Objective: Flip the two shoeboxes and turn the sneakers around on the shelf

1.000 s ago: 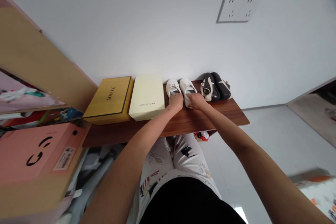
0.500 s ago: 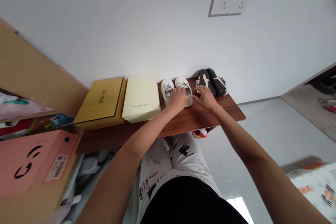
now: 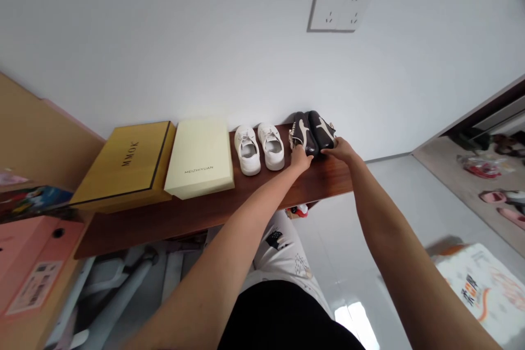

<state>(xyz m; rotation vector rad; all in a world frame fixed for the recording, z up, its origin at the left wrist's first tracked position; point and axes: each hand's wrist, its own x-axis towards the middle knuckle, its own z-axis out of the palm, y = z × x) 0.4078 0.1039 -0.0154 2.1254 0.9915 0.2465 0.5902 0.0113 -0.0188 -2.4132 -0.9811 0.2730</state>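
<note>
A pair of dark brown sneakers with cream side markings lies at the right part of a wooden shelf board (image 3: 262,191), against the wall. My left hand (image 3: 301,159) grips the heel end of the left dark sneaker (image 3: 302,130). Around the near end of the right dark sneaker (image 3: 321,130) my right hand (image 3: 341,150) is closed, its fingertips partly under the shoe. Both dark sneakers touch each other and look tipped on their sides. Just left of them stand a white sneaker (image 3: 272,149) and another white sneaker (image 3: 248,152), upright with toes to the wall.
A cream shoe box (image 3: 200,156) and a gold shoe box (image 3: 127,161) sit on the board's left half. A pink box (image 3: 36,262) is at the lower left. A wall socket (image 3: 334,8) is above. On the floor to the right lies a white printed package (image 3: 479,290).
My left hand has left the white sneakers and moved right to the left dark sneaker. My right hand has moved onto the right one. The view has shifted to the right.
</note>
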